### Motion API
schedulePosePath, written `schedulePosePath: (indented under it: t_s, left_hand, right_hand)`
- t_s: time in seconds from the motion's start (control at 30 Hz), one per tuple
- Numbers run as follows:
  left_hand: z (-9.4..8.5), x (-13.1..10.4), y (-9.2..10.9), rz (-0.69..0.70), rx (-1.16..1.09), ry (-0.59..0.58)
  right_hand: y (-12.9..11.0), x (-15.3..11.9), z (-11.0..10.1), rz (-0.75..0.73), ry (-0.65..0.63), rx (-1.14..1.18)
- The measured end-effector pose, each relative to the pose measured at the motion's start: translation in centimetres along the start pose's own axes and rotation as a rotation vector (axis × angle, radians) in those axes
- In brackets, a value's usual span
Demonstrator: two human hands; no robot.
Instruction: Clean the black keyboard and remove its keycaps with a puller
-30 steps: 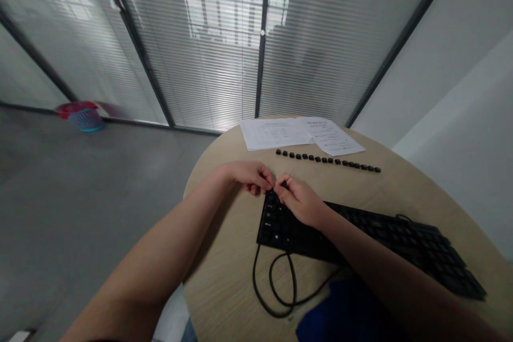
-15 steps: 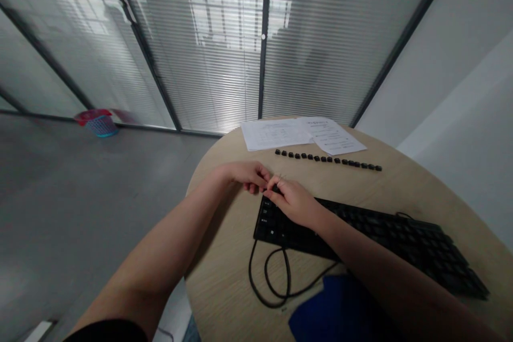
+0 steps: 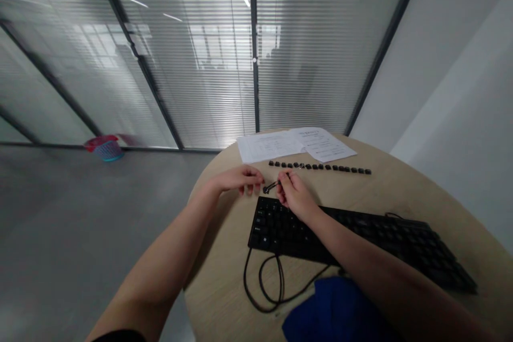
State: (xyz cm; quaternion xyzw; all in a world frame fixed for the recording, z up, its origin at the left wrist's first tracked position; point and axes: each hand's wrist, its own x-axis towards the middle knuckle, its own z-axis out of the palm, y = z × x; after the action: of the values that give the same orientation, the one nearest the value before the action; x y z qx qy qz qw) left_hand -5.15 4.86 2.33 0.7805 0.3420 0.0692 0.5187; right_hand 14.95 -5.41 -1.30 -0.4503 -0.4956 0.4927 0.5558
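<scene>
My right hand [image 3: 294,192] is closed around a thin keycap puller [image 3: 270,187], held just above the keyboard's far left corner. The puller's dark end sticks out to the left, and fine wire shows beyond the knuckles. Close to that dark end, my left hand [image 3: 242,179] hovers with its fingers loosely bent and apart, holding nothing I can see. Below the hands lies a black keyboard [image 3: 272,224], partly covered by my right forearm. Past them, a row of several small black keycaps [image 3: 334,168] runs across the table.
Printed papers [image 3: 272,145] lie at the back of the round wooden table [image 3: 216,288]. The keyboard's black cable [image 3: 260,307] loops at the front, beside blue cloth [image 3: 328,310]. A blue and red basket [image 3: 108,148] stands on the floor by the glass wall.
My hands have come apart from their touching position. The puller now shows in my right hand, and my left fingers have loosened. The camera view has tilted up slightly.
</scene>
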Motion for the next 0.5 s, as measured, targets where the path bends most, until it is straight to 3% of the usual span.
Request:
schedulePosePath:
  t_s: [0.13,0.33,0.5]
  left_hand:
    - [0.3,-0.5,1.3,0.161,-0.006,0.087]
    - [1.5,-0.5,2.2,0.167,0.105,0.138]
    - [1.5,-0.5,2.3,0.183,0.152,0.153]
  right_hand:
    - [0.3,0.4,0.2,0.021,0.055,0.053]
    - [0.5,1.1,0.1,0.054,0.123,0.222]
    - [0.4,1.2,0.1,0.072,0.150,0.202]
